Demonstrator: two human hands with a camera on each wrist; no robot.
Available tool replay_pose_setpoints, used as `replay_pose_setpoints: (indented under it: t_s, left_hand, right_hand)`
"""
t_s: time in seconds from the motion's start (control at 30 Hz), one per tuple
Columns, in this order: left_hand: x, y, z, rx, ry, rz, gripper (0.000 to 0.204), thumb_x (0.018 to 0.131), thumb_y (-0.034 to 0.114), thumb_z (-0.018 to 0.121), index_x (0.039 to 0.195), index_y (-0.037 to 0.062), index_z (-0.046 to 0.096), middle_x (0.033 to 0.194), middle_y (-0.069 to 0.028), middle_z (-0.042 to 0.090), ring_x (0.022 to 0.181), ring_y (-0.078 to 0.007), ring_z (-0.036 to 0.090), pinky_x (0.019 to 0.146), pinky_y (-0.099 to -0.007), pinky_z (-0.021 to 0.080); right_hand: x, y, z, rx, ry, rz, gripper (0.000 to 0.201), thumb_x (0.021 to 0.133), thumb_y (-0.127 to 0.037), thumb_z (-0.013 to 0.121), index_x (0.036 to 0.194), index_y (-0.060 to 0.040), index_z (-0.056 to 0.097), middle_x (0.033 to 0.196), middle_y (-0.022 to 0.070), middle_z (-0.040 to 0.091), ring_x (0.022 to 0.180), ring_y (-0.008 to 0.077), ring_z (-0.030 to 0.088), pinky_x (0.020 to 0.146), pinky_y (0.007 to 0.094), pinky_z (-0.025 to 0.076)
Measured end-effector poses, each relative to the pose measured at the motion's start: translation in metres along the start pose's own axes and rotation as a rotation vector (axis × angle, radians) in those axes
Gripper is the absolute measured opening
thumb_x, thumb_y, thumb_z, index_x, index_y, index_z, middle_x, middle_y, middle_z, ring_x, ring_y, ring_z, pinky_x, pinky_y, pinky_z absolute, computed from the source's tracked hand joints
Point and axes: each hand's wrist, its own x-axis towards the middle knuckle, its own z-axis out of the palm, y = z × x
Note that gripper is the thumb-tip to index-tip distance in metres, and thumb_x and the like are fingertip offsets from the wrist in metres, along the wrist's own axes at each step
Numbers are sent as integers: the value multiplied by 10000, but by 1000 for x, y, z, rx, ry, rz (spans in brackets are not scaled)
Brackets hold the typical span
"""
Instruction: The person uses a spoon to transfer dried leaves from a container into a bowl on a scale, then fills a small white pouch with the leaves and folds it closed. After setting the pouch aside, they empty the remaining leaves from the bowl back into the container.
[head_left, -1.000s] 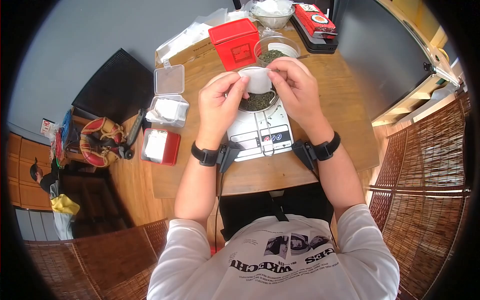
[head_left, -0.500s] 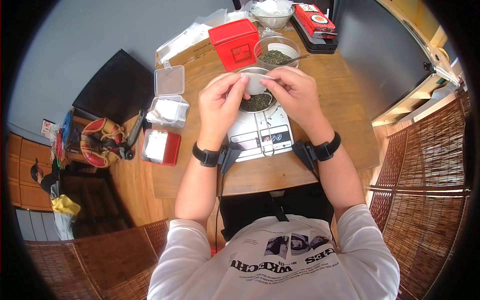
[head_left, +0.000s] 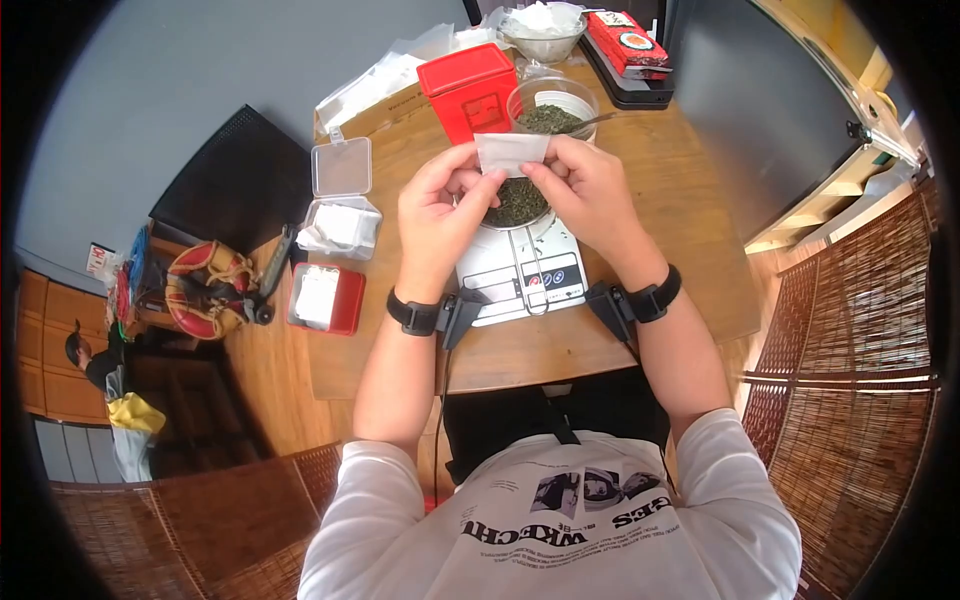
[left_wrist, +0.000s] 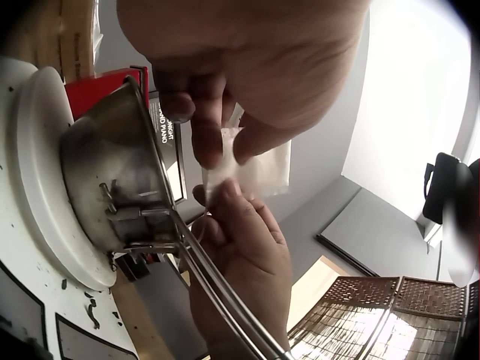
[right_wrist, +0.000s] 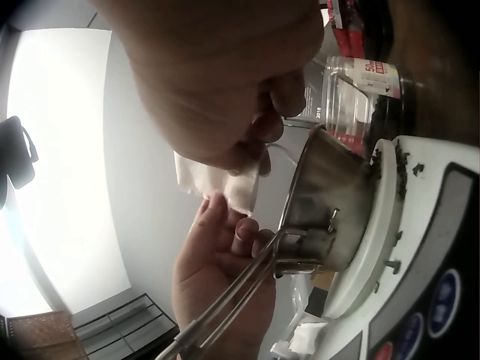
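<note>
A small white tea bag (head_left: 512,150) is held up between both hands, above a metal cup (left_wrist: 112,169) with dried leaves (head_left: 518,207) inside. My left hand (head_left: 440,205) pinches the bag's left side between thumb and fingers. On the other side, my right hand (head_left: 588,195) pinches its right part, thumb on the near face. The cup has a long wire handle (right_wrist: 232,296) and stands on a round white platform (right_wrist: 367,247) of a kitchen scale (head_left: 515,285). Loose leaf bits lie scattered over the scale.
Behind the cup stand a red lidded box (head_left: 468,92) and a clear tub (head_left: 552,92) of leaves with a utensil in it. To the left sit an open plastic case (head_left: 345,232) and a red tin (head_left: 346,300), both with white contents. Farther back is a glass bowl (head_left: 543,45).
The tea bag has been tilted, so its broad face now shows above the thumbs. The right hand first shifted inward along the bag, then spread slightly. The head view has shifted a little.
</note>
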Motion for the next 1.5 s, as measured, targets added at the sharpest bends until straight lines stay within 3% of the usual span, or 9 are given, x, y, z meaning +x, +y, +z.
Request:
replay_pose_setpoints:
  t_s: [0.07,0.17,0.5,0.67,1.0,1.13,1.27,1.3,1.5]
  left_hand:
    - [3,-8,-8,146,-105,59,137,896,-47,688,1032,-57,700,918,-60,682,708,-91,646,638,-206,509]
    - [2,-8,-10,133,-82,-53,151,895,-55,680,1044,-58,700,961,-70,687,710,-97,653,646,-214,523]
    - [-1,-8,-6,145,-78,-65,152,919,-41,647,1060,-43,703,950,-70,710,768,-120,674,672,-222,505]
    - [2,-10,-9,146,-150,69,150,930,-25,645,1067,-43,706,929,-83,720,813,-136,696,701,-239,530]
    - [-9,36,-32,169,30,-2,166,965,-5,607,1088,-76,693,944,-123,738,822,-149,699,762,-254,542]
    - [-39,59,-79,512,169,109,183,984,-6,577,1105,-79,693,984,-112,731,896,-128,680,806,-243,518]
    - [-70,81,-130,1241,162,301,189,939,25,623,1099,-39,702,1010,-166,729,899,-267,706,807,-324,532]
    - [-78,81,-139,1299,189,254,201,916,28,628,1093,-30,706,1034,-208,708,927,-351,690,826,-385,535]
    - [-108,61,-172,1550,92,116,203,955,73,580,1056,-53,703,1045,-226,694,951,-404,673,857,-435,530]
  right_hand:
    - [1,0,0,24,18,9,141,868,-133,718,967,-36,693,818,116,668,678,260,614,620,355,486]
    - [-1,6,3,48,45,-54,124,879,-125,705,964,-35,697,839,121,679,716,274,639,642,357,501]
    - [0,7,2,29,81,-146,85,868,-57,671,947,-43,700,898,123,694,819,305,674,709,369,528]
    - [0,10,4,-1,63,-192,82,868,-48,671,948,-46,690,914,120,689,836,314,672,710,371,528]
    - [-1,2,3,110,157,-77,244,841,-89,737,1078,-47,693,861,15,664,540,78,441,530,254,391]
    - [-2,6,3,75,161,-100,226,843,-78,724,1065,-44,694,845,28,666,534,95,453,531,260,399]
    - [-3,7,3,64,182,-81,209,848,-93,721,1049,-41,698,846,48,671,544,107,488,535,271,424]
    - [-3,6,3,66,191,-75,202,848,-96,722,1042,-42,701,846,50,673,549,108,498,540,269,431]
    - [-3,9,4,68,211,-78,183,848,-106,722,1020,-45,711,853,56,682,563,117,521,553,268,445]
